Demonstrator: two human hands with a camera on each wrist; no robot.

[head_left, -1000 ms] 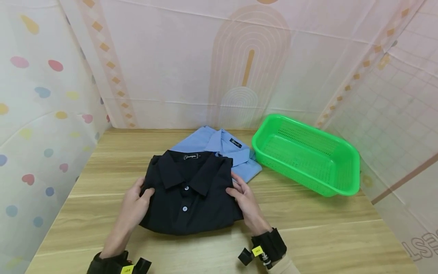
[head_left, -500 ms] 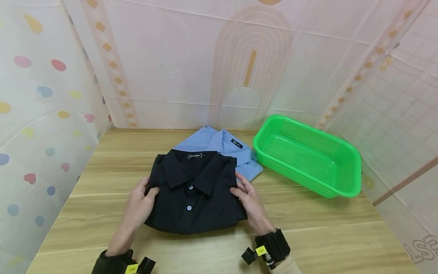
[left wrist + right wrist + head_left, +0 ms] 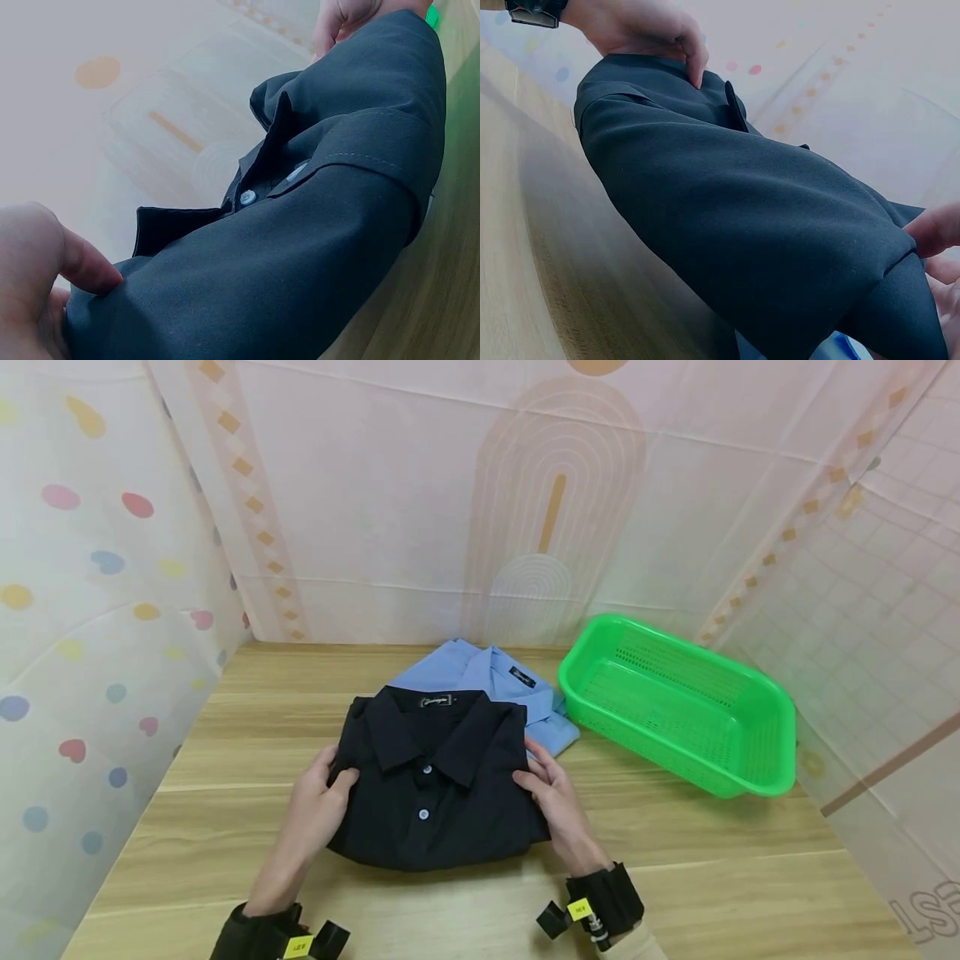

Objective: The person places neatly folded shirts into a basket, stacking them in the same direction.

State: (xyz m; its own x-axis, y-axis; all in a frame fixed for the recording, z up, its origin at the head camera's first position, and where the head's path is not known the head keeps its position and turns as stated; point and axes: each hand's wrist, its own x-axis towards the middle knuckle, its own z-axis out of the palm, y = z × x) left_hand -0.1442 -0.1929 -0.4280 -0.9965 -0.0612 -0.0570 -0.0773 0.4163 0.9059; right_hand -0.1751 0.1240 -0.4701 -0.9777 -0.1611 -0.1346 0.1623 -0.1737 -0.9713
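A folded black shirt (image 3: 450, 827) with a collar and white buttons is held between both hands in the head view. My left hand (image 3: 318, 802) grips its left side, thumb on top and fingers tucked underneath. On the opposite side my right hand (image 3: 558, 806) pinches the edge the same way, as the right wrist view also shows with the thumb (image 3: 936, 229) on the cloth. The shirt appears raised over the table, with shadow below it. Behind it lies a folded blue shirt (image 3: 551, 731), partly covered from view by the black one.
A green perforated plastic basket (image 3: 675, 747) stands at the right rear, close beside the blue shirt. Everything rests on a wood-grain table (image 3: 225, 743). Patterned cloth (image 3: 360, 502) hangs behind the table and along its sides.
Both hands have shifted slightly to the right with the black shirt between them. The whole head view has also drifted a little. Grips look the same; the blue shirt and basket stay put.
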